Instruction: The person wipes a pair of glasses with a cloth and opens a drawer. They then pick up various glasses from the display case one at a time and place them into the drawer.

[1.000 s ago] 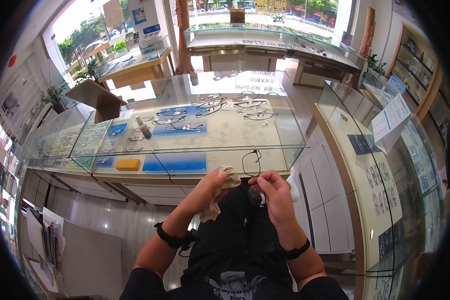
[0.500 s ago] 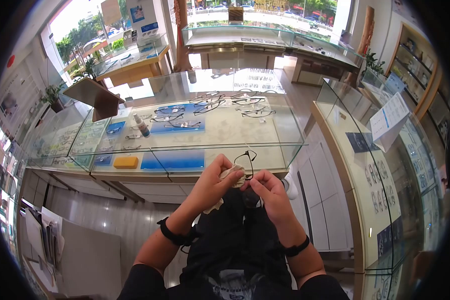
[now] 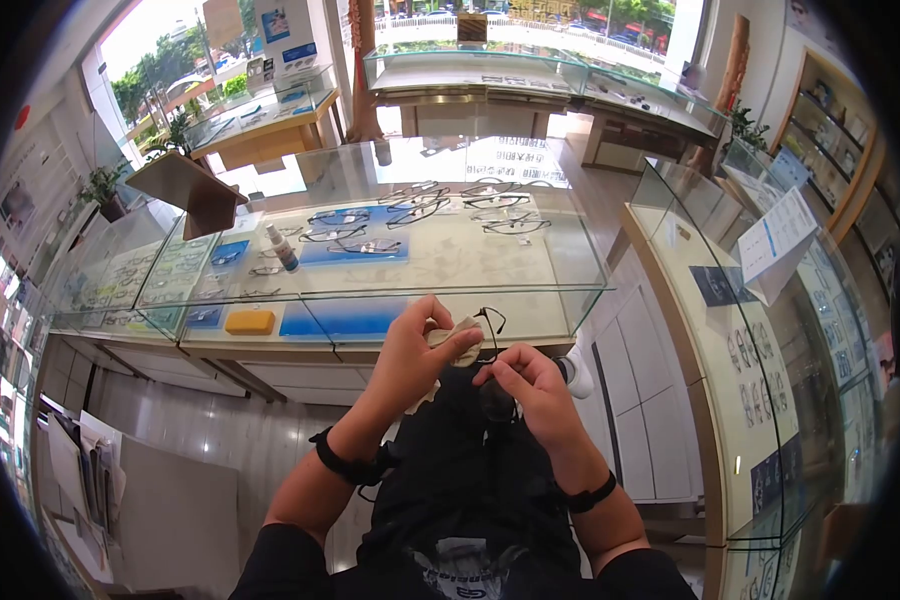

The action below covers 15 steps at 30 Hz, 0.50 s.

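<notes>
My left hand point(image 3: 410, 352) is closed on a pale cream cloth point(image 3: 462, 345), pinching it against a pair of dark-framed eyeglasses point(image 3: 498, 326). One end of the cloth hangs below the palm. Thumb and fingers of my right hand point(image 3: 535, 388) pinch the lower part of the same eyeglasses, whose thin dark frame sticks up between the two hands. Cloth and fingers hide much of the lenses. Both hands are held above my lap, just in front of the glass display counter point(image 3: 450, 290).
On the counter stand a spray bottle point(image 3: 283, 252) and a tilted brown stand point(image 3: 192, 192), near several pairs of glasses point(image 3: 365, 246). A yellow case point(image 3: 250, 322) lies near its front edge. Another glass showcase point(image 3: 715, 400) runs along my right; a grey panel point(image 3: 180, 530) is at lower left.
Both hands have shifted slightly left, and the left hand has turned with the cloth. The eyeglasses' upper end has tilted and dropped a little.
</notes>
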### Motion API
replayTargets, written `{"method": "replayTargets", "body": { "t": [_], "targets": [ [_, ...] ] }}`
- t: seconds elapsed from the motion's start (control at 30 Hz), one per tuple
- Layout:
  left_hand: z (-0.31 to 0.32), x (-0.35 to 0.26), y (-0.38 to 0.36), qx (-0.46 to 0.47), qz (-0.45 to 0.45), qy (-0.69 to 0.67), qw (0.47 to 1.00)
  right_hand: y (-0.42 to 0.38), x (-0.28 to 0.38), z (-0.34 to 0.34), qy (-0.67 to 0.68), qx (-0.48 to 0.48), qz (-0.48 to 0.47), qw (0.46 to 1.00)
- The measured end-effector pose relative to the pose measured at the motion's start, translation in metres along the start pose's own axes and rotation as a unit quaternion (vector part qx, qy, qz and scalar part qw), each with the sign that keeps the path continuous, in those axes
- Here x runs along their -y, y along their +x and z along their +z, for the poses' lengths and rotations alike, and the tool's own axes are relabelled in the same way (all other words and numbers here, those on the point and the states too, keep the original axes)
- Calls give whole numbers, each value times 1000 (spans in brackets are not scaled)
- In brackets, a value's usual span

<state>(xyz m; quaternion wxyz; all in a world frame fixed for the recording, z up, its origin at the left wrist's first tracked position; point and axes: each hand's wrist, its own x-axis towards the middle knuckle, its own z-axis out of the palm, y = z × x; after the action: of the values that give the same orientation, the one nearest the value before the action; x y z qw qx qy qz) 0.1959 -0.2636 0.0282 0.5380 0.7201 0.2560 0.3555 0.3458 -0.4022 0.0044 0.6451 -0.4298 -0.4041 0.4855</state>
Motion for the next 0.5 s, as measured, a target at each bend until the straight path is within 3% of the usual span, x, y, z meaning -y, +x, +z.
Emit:
{"method": "replayTargets", "body": {
  "t": [0.03,0.1,0.23,0.3,0.43,0.5],
  "targets": [
    [1,0,-3,1,0,-1,1000,0,0,0,9,-13,-5,1000],
    [3,-3,-8,27,83,135,987,2,-7,-5,3,-13,-10,1000],
    [2,-12,-5,-1,56,153,987,0,-3,-2,-52,3,-10,999],
    [-1,-9,3,-49,10,113,992,-2,2,2,-45,5,0,999],
    [-10,-13,4,-41,-37,81,995,0,0,-1,12,-24,-12,1000],
    [-7,-11,-5,1,-20,-54,998,3,1,-6,47,-54,-11,997]
  ]
}}
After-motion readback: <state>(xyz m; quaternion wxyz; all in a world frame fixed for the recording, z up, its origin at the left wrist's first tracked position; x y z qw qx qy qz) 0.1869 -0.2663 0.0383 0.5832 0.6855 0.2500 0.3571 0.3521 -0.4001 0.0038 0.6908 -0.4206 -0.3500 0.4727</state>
